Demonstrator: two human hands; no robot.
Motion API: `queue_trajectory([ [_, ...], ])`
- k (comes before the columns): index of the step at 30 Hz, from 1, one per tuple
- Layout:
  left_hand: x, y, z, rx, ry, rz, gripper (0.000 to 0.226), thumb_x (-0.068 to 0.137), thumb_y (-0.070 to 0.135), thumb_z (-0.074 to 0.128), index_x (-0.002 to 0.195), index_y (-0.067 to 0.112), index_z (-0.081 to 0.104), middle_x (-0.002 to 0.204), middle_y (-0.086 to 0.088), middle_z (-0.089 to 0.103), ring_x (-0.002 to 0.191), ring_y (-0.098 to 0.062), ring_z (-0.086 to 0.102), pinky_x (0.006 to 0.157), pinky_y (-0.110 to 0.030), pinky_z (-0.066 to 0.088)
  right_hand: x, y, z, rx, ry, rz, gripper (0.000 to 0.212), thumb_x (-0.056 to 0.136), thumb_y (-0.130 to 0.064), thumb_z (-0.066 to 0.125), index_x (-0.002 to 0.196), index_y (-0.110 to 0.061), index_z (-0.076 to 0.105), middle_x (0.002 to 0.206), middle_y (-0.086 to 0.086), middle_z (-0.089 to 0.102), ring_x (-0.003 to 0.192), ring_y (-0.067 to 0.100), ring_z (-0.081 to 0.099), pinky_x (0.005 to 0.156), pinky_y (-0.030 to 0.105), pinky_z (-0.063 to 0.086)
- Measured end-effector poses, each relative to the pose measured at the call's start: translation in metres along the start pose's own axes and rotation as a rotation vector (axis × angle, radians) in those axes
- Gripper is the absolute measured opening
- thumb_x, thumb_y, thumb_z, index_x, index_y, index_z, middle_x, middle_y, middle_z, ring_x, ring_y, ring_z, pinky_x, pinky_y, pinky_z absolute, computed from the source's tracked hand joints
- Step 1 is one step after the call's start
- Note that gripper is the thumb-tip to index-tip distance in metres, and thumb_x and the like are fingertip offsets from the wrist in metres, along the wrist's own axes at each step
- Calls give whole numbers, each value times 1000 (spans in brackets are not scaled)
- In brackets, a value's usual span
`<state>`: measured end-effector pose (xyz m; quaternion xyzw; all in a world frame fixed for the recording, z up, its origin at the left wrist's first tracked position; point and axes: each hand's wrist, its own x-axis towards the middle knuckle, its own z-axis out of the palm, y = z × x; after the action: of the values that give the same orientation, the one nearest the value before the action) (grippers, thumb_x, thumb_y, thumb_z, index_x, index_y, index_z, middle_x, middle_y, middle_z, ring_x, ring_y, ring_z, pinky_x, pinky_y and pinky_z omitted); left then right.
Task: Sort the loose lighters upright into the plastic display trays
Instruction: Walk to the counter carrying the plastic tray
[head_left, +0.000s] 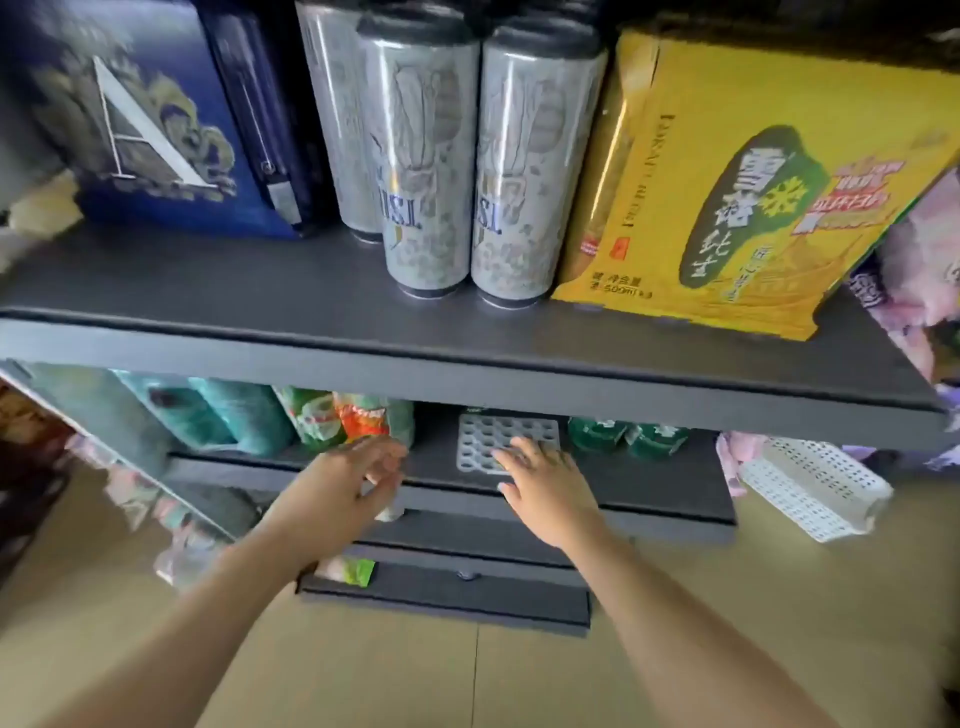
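Display tray (506, 441) on lower shelf (649, 480), right hand (545, 491) spread on it, left hand (345, 480) relaxed, empty

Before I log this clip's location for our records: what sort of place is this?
Probably a small shop or its stockroom. Dark shelving holds tall drink cans, a yellow boxed multipack and bagged snacks, while the right hand rests on a plastic display tray on the lower shelf.

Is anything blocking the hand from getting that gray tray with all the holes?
Nothing visible does. The right hand already has its fingers on the front edge of the tray, which lies flat on the lower shelf. The upper shelf hangs overhead, not between them.
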<state>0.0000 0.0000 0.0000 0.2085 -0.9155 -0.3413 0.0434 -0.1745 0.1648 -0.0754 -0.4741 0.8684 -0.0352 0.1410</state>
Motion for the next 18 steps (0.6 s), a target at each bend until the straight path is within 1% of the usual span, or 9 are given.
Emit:
queue_trajectory([
  [3, 1, -8, 3, 15, 44, -11, 26, 87, 15, 54, 113, 17, 57, 89, 14, 58, 83, -4, 57, 69, -7, 37, 9, -4, 15, -98, -15, 20, 49, 96, -35, 37, 141, -22, 21, 151, 6, 19, 136, 34, 21, 111, 48, 21],
  [6, -5, -13, 7, 13, 47, 17, 23, 87, 16, 53, 110, 18, 58, 97, 6, 61, 83, 1, 57, 76, -19, 45, 7, -8, 27, -157, 46, 60, 56, 86, -40, 56, 134, -21, 33, 141, 11, 36, 125, 36, 36, 101, 47, 34],
  [8, -13, -15, 11, 30, 55, -2, 22, 88, 17, 52, 109, 19, 57, 95, 6, 60, 81, -2, 57, 76, -23, 46, 5, -9, 31, -260, 98, 62, 59, 60, -40, 81, 109, -19, 57, 109, 11, 61, 95, 32, 59, 77, 39, 50],
  [9, -18, -17, 12, 18, 67, -39, 22, 88, 17, 52, 110, 20, 57, 94, 7, 60, 81, -5, 57, 75, -23, 45, 2, -10, 31, -313, 98, 53, 58, 46, -34, 89, 94, -18, 62, 91, 8, 66, 77, 28, 63, 64, 35, 52],
  [11, -32, -22, 17, -25, 87, -104, 22, 88, 16, 53, 109, 19, 57, 92, 9, 60, 81, -7, 57, 72, -20, 41, -5, -11, 33, -393, 138, -1, 53, 33, -18, 89, 79, -18, 62, 72, 4, 63, 60, 23, 61, 53, 30, 50],
  [13, -50, -29, 21, -49, 101, -149, 19, 88, 14, 53, 106, 17, 57, 91, 10, 60, 80, -4, 56, 71, -16, 40, -16, -16, 31, -445, 177, -99, 49, 34, -12, 83, 76, -17, 58, 67, 2, 61, 55, 22, 58, 51, 28, 47],
  [15, -73, -38, 23, -63, 120, -216, 17, 88, 13, 52, 103, 19, 56, 85, 13, 58, 76, -3, 55, 71, -19, 42, -29, -27, 30, -444, 215, -251, 40, 48, -14, 75, 78, -16, 49, 63, 0, 58, 53, 20, 56, 46, 26, 43],
  [17, -102, -55, 28, -62, 138, -303, 17, 87, 12, 53, 101, 19, 57, 81, 13, 56, 72, -10, 56, 71, -27, 46, -37, -44, 37, -371, 177, -401, 29, 61, -18, 63, 76, -16, 38, 56, -3, 53, 44, 15, 53, 37, 21, 36],
  [18, -118, -65, 30, -50, 138, -358, 16, 87, 12, 53, 100, 19, 57, 81, 10, 57, 72, -15, 57, 71, -29, 46, -39, -55, 40, -344, 123, -450, 32, 61, -20, 64, 75, -16, 35, 53, -5, 52, 39, 13, 52, 33, 17, 32],
])
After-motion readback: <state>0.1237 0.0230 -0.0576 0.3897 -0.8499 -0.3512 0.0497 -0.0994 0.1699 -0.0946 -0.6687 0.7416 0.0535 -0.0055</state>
